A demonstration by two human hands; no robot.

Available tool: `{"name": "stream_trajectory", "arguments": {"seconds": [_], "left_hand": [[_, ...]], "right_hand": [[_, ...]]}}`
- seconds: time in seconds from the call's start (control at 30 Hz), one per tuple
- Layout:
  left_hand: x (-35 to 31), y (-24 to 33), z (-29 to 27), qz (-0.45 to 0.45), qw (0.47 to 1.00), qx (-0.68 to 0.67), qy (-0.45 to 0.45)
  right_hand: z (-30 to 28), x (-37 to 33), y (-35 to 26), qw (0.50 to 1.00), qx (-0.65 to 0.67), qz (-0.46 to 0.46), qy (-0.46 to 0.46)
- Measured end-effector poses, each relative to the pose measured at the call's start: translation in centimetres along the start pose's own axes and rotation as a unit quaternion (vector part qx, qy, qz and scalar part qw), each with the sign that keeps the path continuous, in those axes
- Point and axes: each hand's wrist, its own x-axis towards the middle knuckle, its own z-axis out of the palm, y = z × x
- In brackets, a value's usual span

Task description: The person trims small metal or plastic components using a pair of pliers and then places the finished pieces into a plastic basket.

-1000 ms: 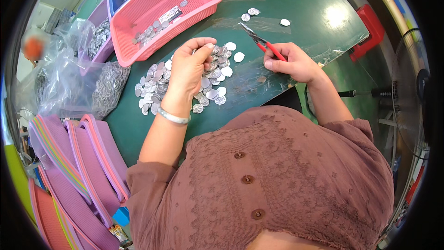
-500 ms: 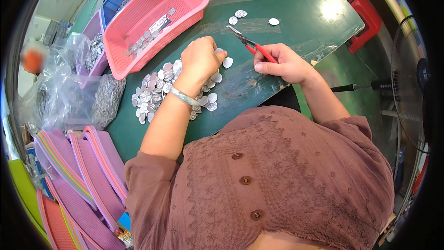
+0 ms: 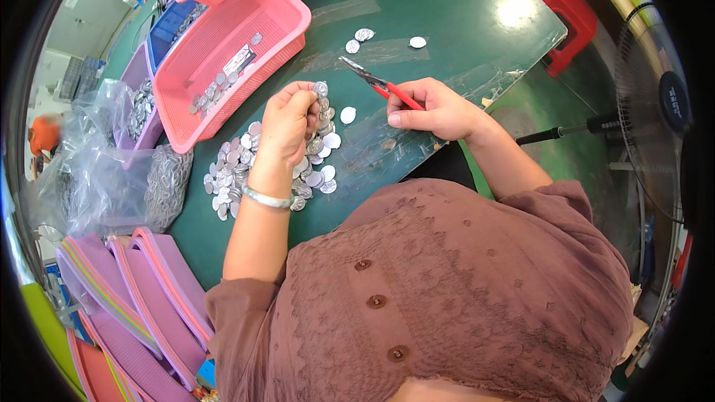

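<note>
Between the thumb and fingertips of my left hand (image 3: 284, 123) is a round silver metal disc (image 3: 321, 88), pinched just above a loose pile of similar discs (image 3: 237, 162) on the green table. My right hand (image 3: 437, 109) is wrapped round a pair of pliers (image 3: 377, 83) with red handles. Their dark jaws point up and to the left, away from the disc in my left hand. A single disc (image 3: 348, 115) lies on the table between my two hands.
Several discs lie in the pink basket (image 3: 179, 134) at the left. Beyond the pliers are a few loose discs (image 3: 364, 34). Clear plastic bags with metal chain (image 3: 165, 184) stand at the table's left, above stacked purple baskets (image 3: 134, 283). A fan (image 3: 655, 112) is at the right.
My left hand has drawn back to the left and lifted over the pile, and a disc now shows in its fingertips. The pliers stay in my right hand. The whole view has shifted a little.
</note>
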Motion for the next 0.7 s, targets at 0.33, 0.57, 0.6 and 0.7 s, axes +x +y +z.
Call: {"name": "stream_trajectory", "arguments": {"seconds": [0.33,0.57,0.6,0.7], "left_hand": [[-2.6,-0.4,0.2,-0.046,0.978,-0.188,-0.075],[-3.1,-0.6,0.4,-0.047,0.978,-0.192,-0.063],[-3.2,-0.6,0.5,-0.050,0.978,-0.192,-0.059],[-3.5,-0.5,0.6,-0.056,0.979,-0.190,-0.053]], "right_hand": [[0.3,0.1,0.2,1.000,-0.001,-0.017,0.004],[0.3,0.1,0.0,1.000,-0.010,-0.020,0.003],[0.3,0.0,0.0,1.000,-0.009,-0.022,0.003],[0.3,0.0,-0.3,1.000,-0.017,-0.020,0.000]]}}
